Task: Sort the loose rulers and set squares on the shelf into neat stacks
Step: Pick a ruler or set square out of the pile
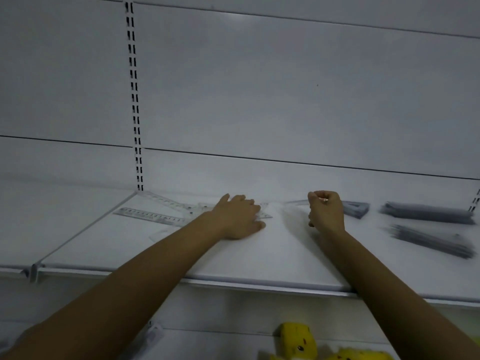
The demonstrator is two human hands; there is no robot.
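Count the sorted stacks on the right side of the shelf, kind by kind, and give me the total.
Stacks of rulers: 2
Stacks of set squares: 1
Total: 3

Both bare arms reach forward, well apart. The left hand [239, 216] lies palm down, fingers spread flat. The right hand [326, 210] is raised with its fingers curled in; the blur may hide a pinch.
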